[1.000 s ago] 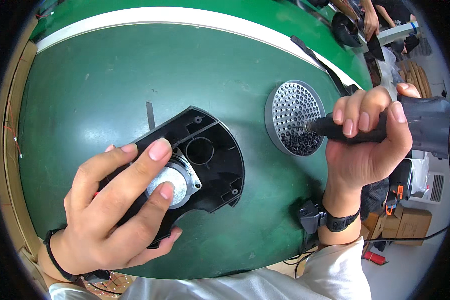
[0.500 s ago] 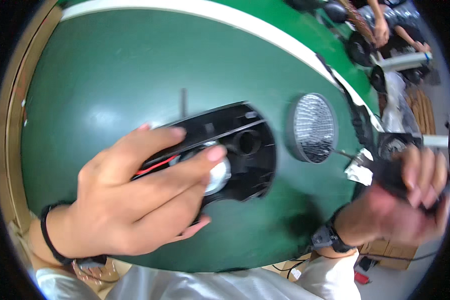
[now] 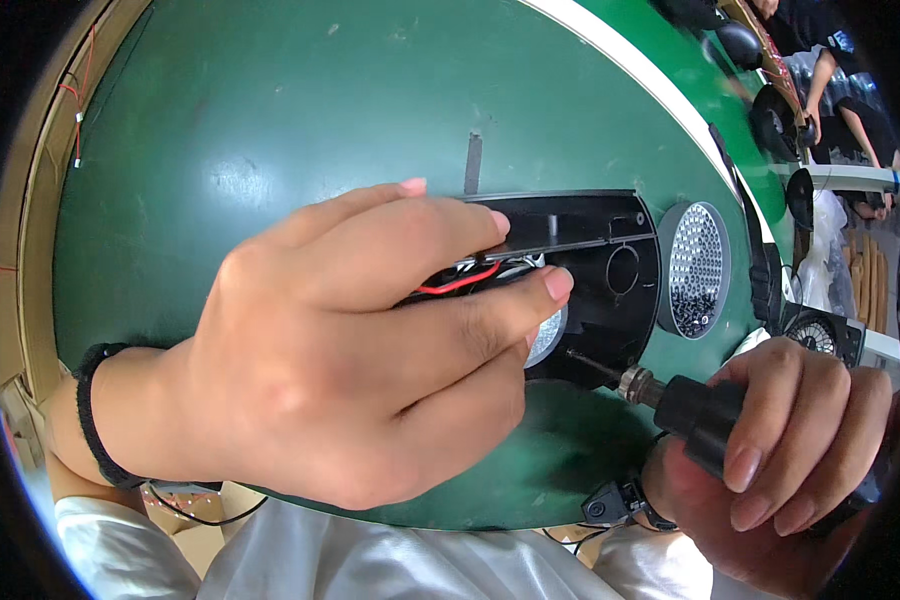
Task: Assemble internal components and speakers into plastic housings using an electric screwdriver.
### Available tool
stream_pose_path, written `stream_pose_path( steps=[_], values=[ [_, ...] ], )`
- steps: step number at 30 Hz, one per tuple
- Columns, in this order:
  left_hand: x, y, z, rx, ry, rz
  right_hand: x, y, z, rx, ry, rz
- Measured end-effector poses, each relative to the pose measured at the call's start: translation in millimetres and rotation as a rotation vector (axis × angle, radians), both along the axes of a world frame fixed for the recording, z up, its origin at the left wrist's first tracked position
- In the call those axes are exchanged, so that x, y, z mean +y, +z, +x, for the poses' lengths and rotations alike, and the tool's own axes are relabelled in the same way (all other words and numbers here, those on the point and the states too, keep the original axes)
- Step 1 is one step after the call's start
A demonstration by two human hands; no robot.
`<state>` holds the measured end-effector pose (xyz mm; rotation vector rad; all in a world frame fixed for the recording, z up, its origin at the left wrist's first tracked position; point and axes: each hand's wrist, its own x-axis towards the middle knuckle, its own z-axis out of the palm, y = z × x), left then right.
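Observation:
My left hand (image 3: 370, 350) is closed over a black plastic housing (image 3: 615, 315), thumb and fingers gripping it against the green table. Inside the housing a red wire (image 3: 460, 284) and a round silvery part (image 3: 547, 338) show between the fingers; much of the interior is hidden by the hand. From the lower right, my right hand (image 3: 800, 440) wraps round a black electric screwdriver (image 3: 705, 415). Its thin bit points into the housing near the silvery part; whether the tip touches anything cannot be made out. Just right of the housing stands a round grey dish (image 3: 720, 290) with small dark screws in it.
A grey tape strip (image 3: 473, 163) lies on the table beyond the housing. Cardboard (image 3: 32, 250) edges the left side. A black strap (image 3: 760, 250) and a small fan-like black unit (image 3: 818, 335) lie at the right. Another person's arms (image 3: 822, 90) work at the far right.
My right hand has brought the screwdriver leftward from beside the dish to the housing. In the picture, housing, left hand and dish all sit further right, as the view has shifted.

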<state>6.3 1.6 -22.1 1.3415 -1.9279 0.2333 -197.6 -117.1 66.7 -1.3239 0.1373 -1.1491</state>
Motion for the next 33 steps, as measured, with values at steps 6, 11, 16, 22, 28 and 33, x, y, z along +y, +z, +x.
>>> stream_pose_path(
  steps=[6,11,16,22,28,33],
  values=[
    [2,8,1,-0.023,-0.004,0.034,9,-9,12,0.165,0.065,0.049],
    [-1,10,3,-0.047,-0.026,0.118,12,-18,15,0.278,0.103,0.085],
    [1,19,0,-0.063,-0.025,0.104,19,-13,19,0.185,0.014,-0.016],
    [-2,9,0,-0.058,-0.030,0.050,19,-24,15,0.192,0.043,-0.063],
    [-2,-2,-1,0.013,-0.035,0.016,15,-33,23,0.181,0.091,-0.125],
    [3,21,5,-0.079,-0.055,0.079,6,-19,17,0.210,0.211,-0.205]
  ],
)
